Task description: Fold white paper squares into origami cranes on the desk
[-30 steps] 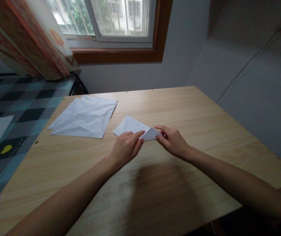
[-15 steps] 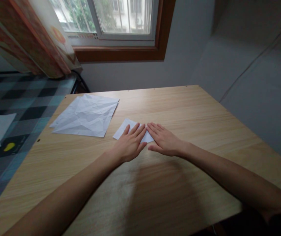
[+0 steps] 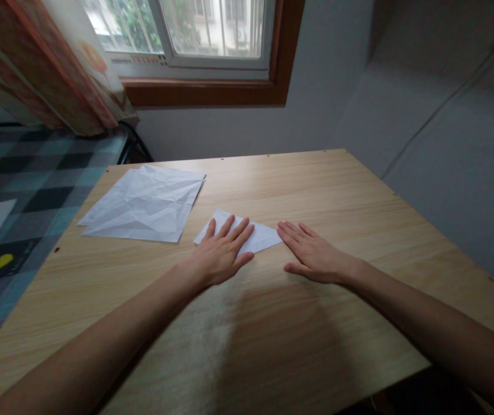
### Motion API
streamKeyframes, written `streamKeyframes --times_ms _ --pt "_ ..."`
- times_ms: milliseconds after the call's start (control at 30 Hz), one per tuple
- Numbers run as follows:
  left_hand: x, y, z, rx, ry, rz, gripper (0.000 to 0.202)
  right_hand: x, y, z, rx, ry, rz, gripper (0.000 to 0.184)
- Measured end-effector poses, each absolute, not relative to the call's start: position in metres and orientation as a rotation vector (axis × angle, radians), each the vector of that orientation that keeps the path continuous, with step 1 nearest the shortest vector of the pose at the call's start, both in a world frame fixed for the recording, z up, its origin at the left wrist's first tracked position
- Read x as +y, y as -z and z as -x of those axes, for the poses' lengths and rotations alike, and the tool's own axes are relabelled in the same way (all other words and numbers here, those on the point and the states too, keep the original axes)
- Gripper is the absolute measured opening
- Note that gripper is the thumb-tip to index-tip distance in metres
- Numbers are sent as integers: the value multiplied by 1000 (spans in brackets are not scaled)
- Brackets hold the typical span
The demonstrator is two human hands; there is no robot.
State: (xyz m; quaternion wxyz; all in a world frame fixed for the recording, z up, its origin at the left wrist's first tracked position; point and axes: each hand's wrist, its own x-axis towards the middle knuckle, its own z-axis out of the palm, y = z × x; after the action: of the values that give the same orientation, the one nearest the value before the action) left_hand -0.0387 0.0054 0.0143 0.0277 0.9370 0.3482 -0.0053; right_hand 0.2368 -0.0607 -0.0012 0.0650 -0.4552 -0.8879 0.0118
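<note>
A person's left hand (image 3: 221, 253), fingers spread and grasping nothing, lies flat on folded white paper (image 3: 263, 237) atop a wood-grain tabletop (image 3: 298, 184); the right hand (image 3: 313, 253), fingers straight and unclenched, touches the paper's pointed end (creased white sheets (image 3: 147, 204) lie nearby, farther left).

Left grip (image 3: 224, 253): a bare human hand, five digits visible, the fingers (image 3: 241, 236) slim with rounded tips, the thumb (image 3: 245, 260) shorter than the fingers. Left forearm (image 3: 112, 334): bare along its full visible length, smooth in outline, narrowing toward the wrist and broadest at the lower edge of the view.

Right grip (image 3: 309, 253): likewise a bare human hand, slim-fingered; the exact finger count cannot be confirmed. Right forearm (image 3: 415, 314): bare, slender, tapering to the wrist. Fingernail detail is too small to assess. Dark area (image 3: 430, 395) below the right forearm: whether clothing cannot be determined.
</note>
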Motion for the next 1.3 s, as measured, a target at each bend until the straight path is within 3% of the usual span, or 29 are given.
streamKeyframes --times_ms 267,400,500,833,1100,1233,1300 --pt "6 -33 27 787 20 -3257 54 -40 -24 -232 -2835 379 1008 24" --pt "-1 -46 17 562 86 -3410 31 -32 -33 -222 -2967 514 874 20" --pt "-7 -49 11 551 98 -3430 25 -31 -36 -220 -3006 547 865 17" --pt "-15 -54 -5 727 149 -3360 26 -37 -37 -211 -2901 519 988 21" --pt "-2 -56 7 1002 -301 -3131 23 -41 -30 -218 -2206 386 1155 19" --pt "1 -76 2 1104 -876 -2534 27 -43 -7 -231 -2020 359 1229 59" --pt "2 -84 -4 1082 -1183 -2100 23 -44 3 -234 -2158 329 1206 62"
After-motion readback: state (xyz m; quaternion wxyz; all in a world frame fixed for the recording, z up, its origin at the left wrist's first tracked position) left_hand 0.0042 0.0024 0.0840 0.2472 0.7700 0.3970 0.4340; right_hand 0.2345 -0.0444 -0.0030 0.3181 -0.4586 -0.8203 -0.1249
